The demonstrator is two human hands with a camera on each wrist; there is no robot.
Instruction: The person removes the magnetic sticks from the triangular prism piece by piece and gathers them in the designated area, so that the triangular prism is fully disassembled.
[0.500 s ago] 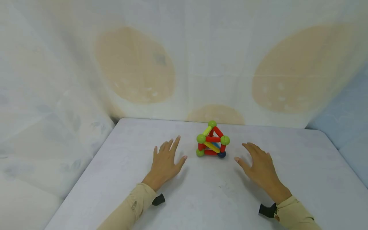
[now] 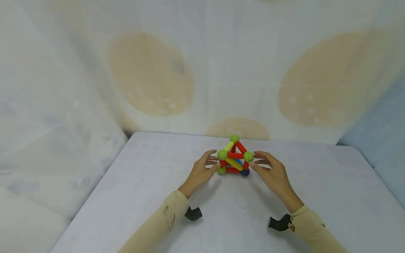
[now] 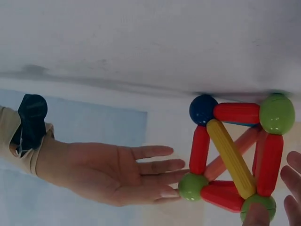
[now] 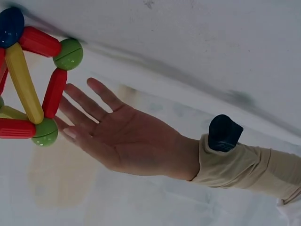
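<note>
A small toy frame (image 2: 235, 156) of red and yellow rods joined by green balls and one blue ball (image 2: 244, 172) stands on the white table (image 2: 152, 189). My left hand (image 2: 202, 170) is at its left side, fingers loosely spread, thumb tip against the low green ball (image 2: 221, 170). My right hand (image 2: 270, 170) mirrors it on the right, fingertips at the green ball (image 2: 248, 156). The left wrist view shows the right hand (image 3: 113, 172) with straight fingers touching a green ball (image 3: 190, 186). The right wrist view shows the left hand (image 4: 127, 146) palm open beside a green ball (image 4: 45, 133).
A pale cloth backdrop (image 2: 202, 70) with tan circles hangs right behind the table's far edge. The table's left edge (image 2: 95, 186) drops to draped cloth. Black camera mounts (image 2: 193, 213) sit at both wrists.
Both hands lifted off the table and moved inward, from about a hand's width away, to touch the toy frame's left and right sides. The frame has not moved.
</note>
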